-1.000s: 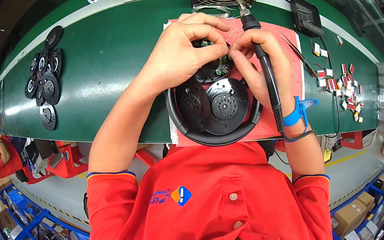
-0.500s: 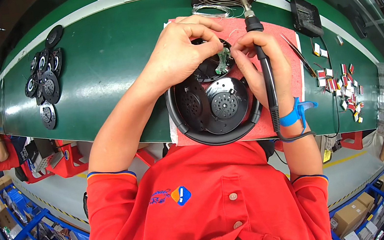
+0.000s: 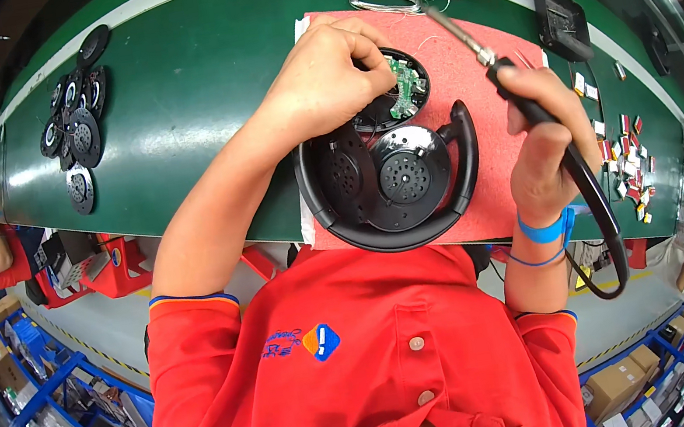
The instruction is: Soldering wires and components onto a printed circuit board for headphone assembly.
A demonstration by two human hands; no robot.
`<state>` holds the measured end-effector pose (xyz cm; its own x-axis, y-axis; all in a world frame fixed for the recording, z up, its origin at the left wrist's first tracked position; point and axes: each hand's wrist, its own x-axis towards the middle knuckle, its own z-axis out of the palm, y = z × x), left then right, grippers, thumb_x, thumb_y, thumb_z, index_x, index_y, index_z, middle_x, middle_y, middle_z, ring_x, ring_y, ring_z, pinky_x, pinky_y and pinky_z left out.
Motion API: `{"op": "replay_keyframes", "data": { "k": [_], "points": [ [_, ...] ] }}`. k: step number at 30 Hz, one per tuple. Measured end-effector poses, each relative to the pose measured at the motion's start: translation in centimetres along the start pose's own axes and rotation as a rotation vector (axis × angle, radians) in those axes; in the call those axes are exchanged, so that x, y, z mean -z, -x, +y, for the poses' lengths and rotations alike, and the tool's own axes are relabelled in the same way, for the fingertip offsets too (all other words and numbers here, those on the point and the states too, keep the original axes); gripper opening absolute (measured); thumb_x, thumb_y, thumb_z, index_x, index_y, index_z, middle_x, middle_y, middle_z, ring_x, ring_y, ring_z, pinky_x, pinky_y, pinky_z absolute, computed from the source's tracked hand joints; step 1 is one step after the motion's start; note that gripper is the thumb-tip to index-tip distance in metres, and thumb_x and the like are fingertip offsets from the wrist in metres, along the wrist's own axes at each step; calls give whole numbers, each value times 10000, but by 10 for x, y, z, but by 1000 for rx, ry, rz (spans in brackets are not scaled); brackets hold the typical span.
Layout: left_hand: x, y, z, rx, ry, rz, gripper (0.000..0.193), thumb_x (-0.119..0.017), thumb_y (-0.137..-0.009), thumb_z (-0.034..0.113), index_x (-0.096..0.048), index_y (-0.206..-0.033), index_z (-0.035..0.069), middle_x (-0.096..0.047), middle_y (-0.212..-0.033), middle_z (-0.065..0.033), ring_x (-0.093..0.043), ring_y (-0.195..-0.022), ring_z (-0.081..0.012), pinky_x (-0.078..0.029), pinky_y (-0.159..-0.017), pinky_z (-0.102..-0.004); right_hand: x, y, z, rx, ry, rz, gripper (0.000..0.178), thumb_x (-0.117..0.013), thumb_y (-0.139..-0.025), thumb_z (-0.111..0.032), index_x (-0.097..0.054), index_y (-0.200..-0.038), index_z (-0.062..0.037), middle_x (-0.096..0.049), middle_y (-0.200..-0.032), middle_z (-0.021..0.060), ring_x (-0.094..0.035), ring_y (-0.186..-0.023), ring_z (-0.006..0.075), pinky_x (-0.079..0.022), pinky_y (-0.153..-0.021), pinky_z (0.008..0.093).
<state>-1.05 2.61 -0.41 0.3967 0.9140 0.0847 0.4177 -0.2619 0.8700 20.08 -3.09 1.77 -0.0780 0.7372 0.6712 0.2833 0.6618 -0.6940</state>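
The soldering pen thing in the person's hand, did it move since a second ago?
Yes. The right hand has pulled the black-handled soldering iron back to the right, its metal tip lifted away from the small green circuit board. Earlier the tip was at the board. The left hand stays pinching at the board inside the open ear cup, and the black plastic headphones stay on the pink mat.

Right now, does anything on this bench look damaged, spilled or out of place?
Nothing stands out. The black headphones lie on the red mat, one ear cup open with its green circuit board bare under the left hand. The right hand holds the soldering iron lifted clear of it.
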Motion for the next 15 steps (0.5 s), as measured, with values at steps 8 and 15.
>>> {"op": "replay_keyframes", "data": {
  "k": [8, 15],
  "points": [
    [0, 2, 0, -38, -74, 19, 123, -640, -658, 100, -706, -711, 10, -669, -928, -89, -551, -950, -262, -415, -894, -354, -4, 6, -5, 45, 54, -71, 240, -592, -873, -204, -670, -753, -11, -591, -604, 58, -463, -494, 165, -351, -467, 283],
    [1, 1, 2, 2, -87, -8, 84, -676, -680, 77, -689, -709, -1, -664, -982, -81, -562, -973, -208, -383, -924, -329, -8, 4, -6, 54, 136, -153, 360, -482, -927, -203, -622, -710, 48, -598, -624, 97, -445, -508, 143, -314, -450, 266]
  ]
}}
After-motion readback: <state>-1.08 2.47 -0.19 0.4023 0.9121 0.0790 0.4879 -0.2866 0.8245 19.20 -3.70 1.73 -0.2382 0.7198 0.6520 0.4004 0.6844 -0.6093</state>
